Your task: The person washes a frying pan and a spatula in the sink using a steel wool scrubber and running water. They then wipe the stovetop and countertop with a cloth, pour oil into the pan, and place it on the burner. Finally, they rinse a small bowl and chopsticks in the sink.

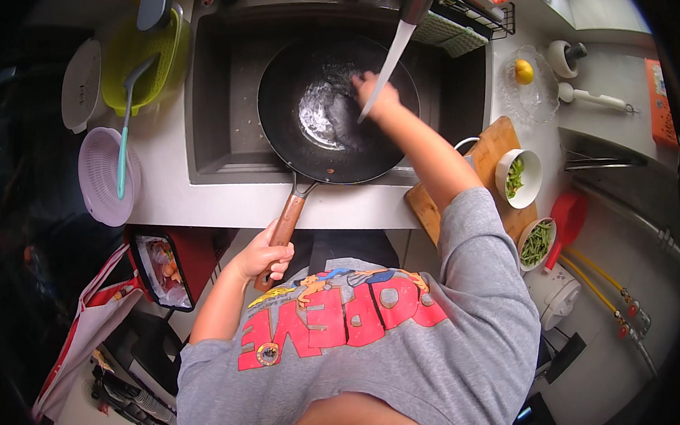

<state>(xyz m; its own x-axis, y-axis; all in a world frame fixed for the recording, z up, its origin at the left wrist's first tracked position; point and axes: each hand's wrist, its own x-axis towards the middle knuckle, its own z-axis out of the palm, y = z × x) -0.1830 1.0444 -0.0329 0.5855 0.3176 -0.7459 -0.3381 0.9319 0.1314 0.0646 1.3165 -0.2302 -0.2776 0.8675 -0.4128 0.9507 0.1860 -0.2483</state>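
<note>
A black wok (289,139) rests over the dark sink basin (217,120), its wooden handle (288,218) pointing towards me. Around that handle my left hand (265,255) is closed, below the counter's front edge. From the faucet (420,0) above, a stream of water (388,63) falls into the right part of the wok, passing in front of my right hand in this view. Water (325,117) glints and ripples at the wok's bottom. My right hand (378,96) reaches inside the wok, its fingers blurred; whether it holds anything cannot be seen.
Left on the counter are a green basket (121,80), a turquoise-handled utensil (123,138) and a lilac colander (105,186). At right, a wooden cutting board (502,135) lies near bowls of cut greens (528,192) and green beans (550,258). A wire caddy (503,21) hangs by the sink.
</note>
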